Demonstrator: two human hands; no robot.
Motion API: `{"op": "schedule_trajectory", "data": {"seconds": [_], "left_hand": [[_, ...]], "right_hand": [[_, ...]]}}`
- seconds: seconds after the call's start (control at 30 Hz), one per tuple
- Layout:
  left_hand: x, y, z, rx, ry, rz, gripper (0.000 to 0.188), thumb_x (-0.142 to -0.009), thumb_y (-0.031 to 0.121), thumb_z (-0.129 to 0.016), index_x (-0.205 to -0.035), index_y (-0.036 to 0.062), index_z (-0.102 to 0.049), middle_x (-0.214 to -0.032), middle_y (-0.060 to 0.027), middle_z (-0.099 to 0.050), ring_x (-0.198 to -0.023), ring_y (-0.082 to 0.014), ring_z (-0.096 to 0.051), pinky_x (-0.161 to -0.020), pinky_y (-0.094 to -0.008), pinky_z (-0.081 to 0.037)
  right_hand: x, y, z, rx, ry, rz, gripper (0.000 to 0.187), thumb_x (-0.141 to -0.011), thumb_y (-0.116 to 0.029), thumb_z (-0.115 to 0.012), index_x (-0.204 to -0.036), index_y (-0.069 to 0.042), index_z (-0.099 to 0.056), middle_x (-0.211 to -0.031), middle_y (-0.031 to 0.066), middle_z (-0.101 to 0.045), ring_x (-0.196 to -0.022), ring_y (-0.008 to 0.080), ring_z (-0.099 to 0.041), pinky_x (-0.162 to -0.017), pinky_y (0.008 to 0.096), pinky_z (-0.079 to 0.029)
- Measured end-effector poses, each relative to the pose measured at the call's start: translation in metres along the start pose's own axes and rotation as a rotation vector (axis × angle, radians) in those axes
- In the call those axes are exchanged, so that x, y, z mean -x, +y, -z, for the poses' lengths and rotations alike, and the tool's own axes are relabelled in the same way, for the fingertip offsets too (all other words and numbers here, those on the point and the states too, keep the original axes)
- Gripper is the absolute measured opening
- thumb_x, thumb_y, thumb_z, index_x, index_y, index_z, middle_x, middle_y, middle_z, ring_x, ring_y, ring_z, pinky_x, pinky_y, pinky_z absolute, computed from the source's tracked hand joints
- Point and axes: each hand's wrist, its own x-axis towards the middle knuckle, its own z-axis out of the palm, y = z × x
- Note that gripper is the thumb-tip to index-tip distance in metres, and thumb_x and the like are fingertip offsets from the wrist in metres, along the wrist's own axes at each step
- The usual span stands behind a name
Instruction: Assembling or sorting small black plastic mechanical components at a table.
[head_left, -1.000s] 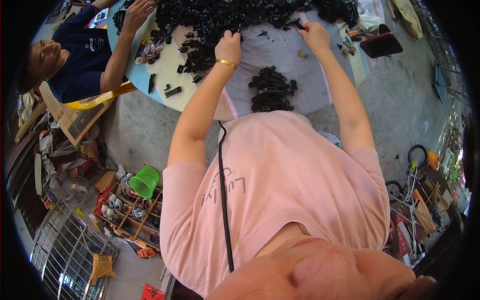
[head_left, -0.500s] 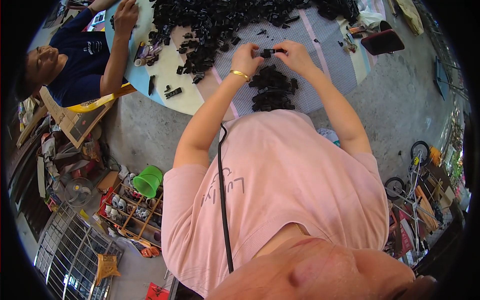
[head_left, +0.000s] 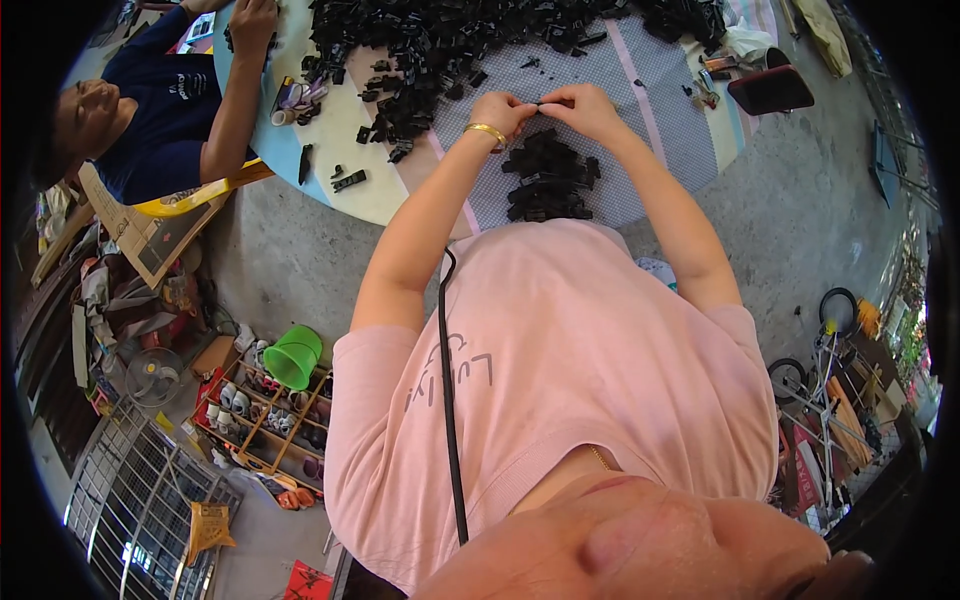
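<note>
Home-like workspace: shoe rack, fan, worktable

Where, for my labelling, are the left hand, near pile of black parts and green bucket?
Left hand (head_left: 499, 114): head view, back of the hand.
Near pile of black parts (head_left: 550, 177): head view, its middle.
Green bucket (head_left: 293, 358): head view, body's middle.

Table | far side: black-part heap | near edge: smaller pile

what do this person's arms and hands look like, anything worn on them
Both arms wear short pink sleeves, leaving the forearms bare. The left hand is ungloved, with a gold-coloured bangle at its wrist. The right hand is ungloved too, its wrist unadorned.
</note>
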Motion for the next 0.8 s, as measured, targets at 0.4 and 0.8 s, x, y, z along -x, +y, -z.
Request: {"op": "schedule_trajectory", "data": {"seconds": [0.4,0.8], "left_hand": [[-0.002,0.014,0.0,-0.049,-0.006,0.08,0.025,-0.076,0.025,-0.065,-0.07,0.0006,-0.061,-0.055,-0.0029,-0.057,-0.041,-0.009,-0.049,-0.039,-0.023,-0.038],[0.1,-0.015,-0.014,-0.549,0.205,-1.012,0.015,-0.069,0.014,-0.065,-0.082,0.0083,-0.06,-0.073,-0.0061,-0.054,-0.067,-0.0238,-0.055,-0.057,-0.0339,-0.045]], "right_hand": [[-0.017,0.001,0.004,-0.011,-0.098,-0.384,0.023,-0.07,-0.026,-0.068,-0.072,-0.004,-0.063,-0.065,0.0063,-0.062,-0.055,0.0141,-0.058,-0.052,0.0271,-0.046],[-0.051,0.043,0.065,0.771,0.556,0.361,0.02,-0.08,-0.015,-0.051,-0.096,-0.01,-0.061,-0.095,0.0051,-0.059,-0.085,0.0251,-0.054,-0.073,0.0338,-0.047]]}}
